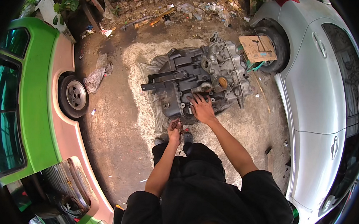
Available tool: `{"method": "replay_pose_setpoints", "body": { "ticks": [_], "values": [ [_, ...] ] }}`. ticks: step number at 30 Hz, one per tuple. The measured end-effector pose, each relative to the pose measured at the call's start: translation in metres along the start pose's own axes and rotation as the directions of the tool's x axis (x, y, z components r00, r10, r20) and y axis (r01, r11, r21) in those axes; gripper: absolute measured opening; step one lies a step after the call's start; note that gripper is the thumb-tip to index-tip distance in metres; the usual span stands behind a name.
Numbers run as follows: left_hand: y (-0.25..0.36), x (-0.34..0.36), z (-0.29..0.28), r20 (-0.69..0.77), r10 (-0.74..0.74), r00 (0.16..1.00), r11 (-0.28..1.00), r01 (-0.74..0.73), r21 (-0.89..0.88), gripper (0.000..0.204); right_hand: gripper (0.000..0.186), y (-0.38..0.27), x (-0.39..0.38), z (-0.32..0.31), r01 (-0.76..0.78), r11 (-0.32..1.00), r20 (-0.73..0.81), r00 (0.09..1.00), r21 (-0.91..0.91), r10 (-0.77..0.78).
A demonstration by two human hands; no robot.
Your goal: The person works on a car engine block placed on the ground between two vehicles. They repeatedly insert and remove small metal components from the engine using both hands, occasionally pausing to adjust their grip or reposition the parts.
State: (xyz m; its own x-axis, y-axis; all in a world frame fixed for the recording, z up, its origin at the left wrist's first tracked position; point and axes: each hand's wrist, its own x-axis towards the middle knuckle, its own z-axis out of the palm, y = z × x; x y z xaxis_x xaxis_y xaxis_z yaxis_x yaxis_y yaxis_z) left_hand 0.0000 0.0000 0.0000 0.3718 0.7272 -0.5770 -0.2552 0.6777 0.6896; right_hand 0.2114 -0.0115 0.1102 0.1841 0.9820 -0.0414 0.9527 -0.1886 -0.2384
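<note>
A large car engine [204, 80] lies on a crumpled grey cloth [157, 117] on the ground, just in front of my feet. Black plastic and metal parts [174, 94] make up its left side, and bare grey metal [229, 60] its right. My right hand [203, 110] rests with spread fingers on the near edge of the engine, beside a round fitting. Lower and to its left, my left hand [174, 131] is closed at the engine's near side. Something small and dark may be between its fingers, but I cannot make it out.
A green and pink car [60, 118] stands on the left, its front door open. On the right is a silver car [309, 105]. Cardboard with tools [258, 49] sits by its wheel. A rag [94, 80] lies near the left wheel, and litter [194, 14] is strewn at the back.
</note>
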Motion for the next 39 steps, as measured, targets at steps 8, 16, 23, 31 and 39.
{"method": "replay_pose_setpoints", "body": {
  "ticks": [8, 16, 23, 31, 39],
  "values": [
    [0.066, -0.022, 0.033, -0.055, -0.191, 0.980, 0.963, 0.198, 0.183, 0.032, 0.050, 0.000, -0.002, -0.008, -0.006, 1.000, 0.040, 0.999, -0.026, 0.007],
    [0.080, 0.008, 0.035, -0.033, -0.251, 0.967, 0.954, 0.253, 0.159, 0.019, 0.050, -0.002, -0.001, -0.009, -0.009, 1.000, 0.023, 1.000, -0.005, 0.009],
    [0.101, -0.005, 0.048, -0.055, -0.215, 0.975, 0.917, 0.221, 0.333, 0.016, 0.049, -0.003, -0.002, -0.007, -0.004, 1.000, 0.013, 1.000, -0.005, 0.004],
    [0.117, 0.004, 0.058, -0.006, -0.256, 0.967, 0.844, 0.226, 0.486, 0.017, 0.049, -0.002, -0.002, -0.007, 0.005, 1.000, -0.010, 1.000, 0.007, -0.004],
    [0.134, 0.041, 0.055, 0.041, -0.439, 0.898, 0.685, 0.305, 0.662, 0.014, 0.049, -0.001, -0.002, -0.003, 0.002, 1.000, -0.020, 1.000, -0.006, -0.002]
  ]
}}
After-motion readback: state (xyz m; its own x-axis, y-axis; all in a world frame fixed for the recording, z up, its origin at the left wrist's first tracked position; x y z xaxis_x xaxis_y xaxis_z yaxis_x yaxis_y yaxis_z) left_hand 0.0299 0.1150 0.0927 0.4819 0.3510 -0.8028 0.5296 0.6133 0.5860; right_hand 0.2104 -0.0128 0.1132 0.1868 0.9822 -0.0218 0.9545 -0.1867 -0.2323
